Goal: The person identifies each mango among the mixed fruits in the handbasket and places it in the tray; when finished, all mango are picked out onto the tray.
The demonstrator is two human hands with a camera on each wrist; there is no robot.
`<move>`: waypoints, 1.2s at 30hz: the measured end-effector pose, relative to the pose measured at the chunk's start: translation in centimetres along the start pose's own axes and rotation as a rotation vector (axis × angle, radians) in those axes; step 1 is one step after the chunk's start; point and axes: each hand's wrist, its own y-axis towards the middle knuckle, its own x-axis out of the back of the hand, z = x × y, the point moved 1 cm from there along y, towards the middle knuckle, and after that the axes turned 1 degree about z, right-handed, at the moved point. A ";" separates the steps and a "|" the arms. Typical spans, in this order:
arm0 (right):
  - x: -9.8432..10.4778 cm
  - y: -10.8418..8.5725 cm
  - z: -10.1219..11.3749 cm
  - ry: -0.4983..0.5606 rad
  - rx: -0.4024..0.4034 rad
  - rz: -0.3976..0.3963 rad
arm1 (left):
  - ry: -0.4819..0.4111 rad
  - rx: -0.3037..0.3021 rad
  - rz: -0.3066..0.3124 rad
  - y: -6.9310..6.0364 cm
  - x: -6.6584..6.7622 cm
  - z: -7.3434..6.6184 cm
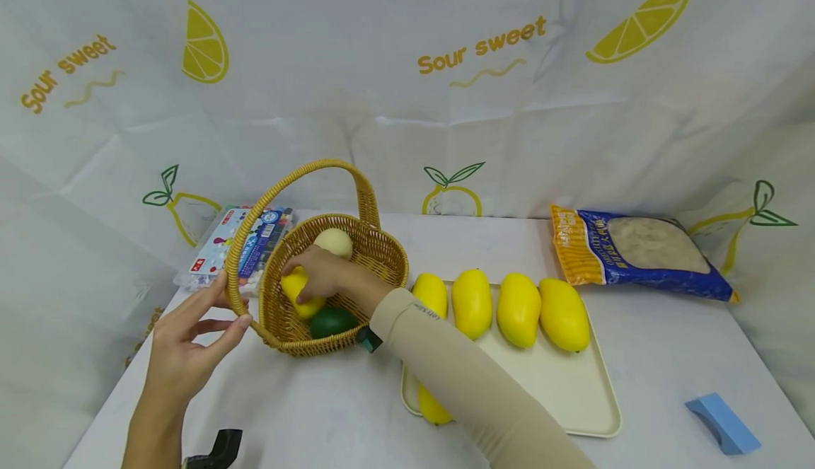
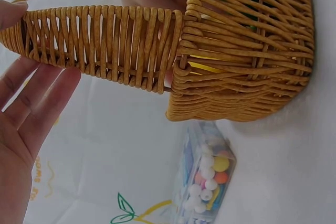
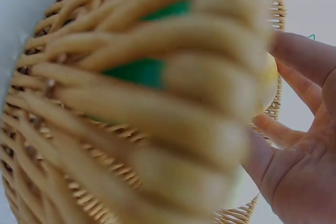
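A wicker basket [image 1: 396, 250] with a tall arched handle stands left of centre on the table. My left hand [image 1: 185, 349] pinches the near left side of that handle, thumb on one face and fingers on the other, as the left wrist view also shows. Reaching inside, my right hand [image 1: 325, 274] grips a yellow mango [image 1: 294, 285] at the basket's left side. Beside it lie a dark green fruit [image 1: 334, 322] and a pale round fruit [image 1: 334, 242]. In the right wrist view, basket weave blocks much of the mango.
Several yellow mangoes [image 1: 472, 303] lie on a cream tray [image 1: 541, 398] to the right, partly behind my right forearm. A blue and yellow bag [image 1: 656, 246] rests at the back right, a blue block [image 1: 722, 423] nearer. A clear box of beads [image 2: 207, 177] sits behind the basket.
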 end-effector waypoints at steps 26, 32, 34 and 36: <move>4.3 -4.2 -2.5 0.198 0.091 -0.031 | -0.035 -0.023 -0.013 0.0 -0.1 0.2; 6.0 -6.8 -4.2 0.250 0.092 -0.048 | -0.046 -0.025 -0.013 0.0 0.0 0.2; 6.5 -8.0 -4.7 0.257 0.096 -0.065 | -0.049 -0.028 -0.012 0.0 0.0 0.2; 7.0 -9.2 -5.3 0.258 0.101 -0.084 | -0.050 -0.028 -0.009 0.0 0.0 0.3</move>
